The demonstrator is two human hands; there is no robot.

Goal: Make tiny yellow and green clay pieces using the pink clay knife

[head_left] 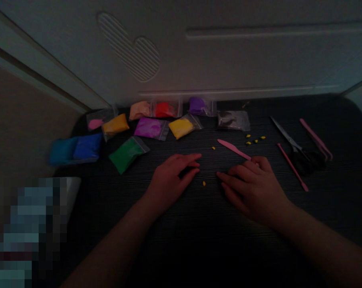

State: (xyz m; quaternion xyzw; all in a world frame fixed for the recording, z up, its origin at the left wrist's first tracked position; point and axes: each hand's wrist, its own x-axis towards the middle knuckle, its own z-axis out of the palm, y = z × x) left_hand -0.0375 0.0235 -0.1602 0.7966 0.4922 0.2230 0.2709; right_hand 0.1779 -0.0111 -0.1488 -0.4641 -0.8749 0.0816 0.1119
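My left hand (176, 175) rests low over the dark ribbed tabletop, its fingers apart and nothing visible between them. Just right of its thumb lies a small yellow clay piece (204, 183). A second tiny yellow piece (213, 148) sits farther back. My right hand (254, 186) is palm-down to the right, index finger and thumb stretched toward the left hand, with no object visible at their tips. Its outer fingers are bent by the handle end of a pink plastic clay knife (233, 148), which they partly cover; whether they touch it is unclear.
Several yellow-and-green clay bits (255, 141) lie behind my right hand. Scissors (291, 142), a thin pink tool (292, 167) and pink tweezers (315, 138) lie right. Bags of coloured clay, including a green one (127, 154) and yellow one (182, 127), line the back before a pale panel (229, 60).
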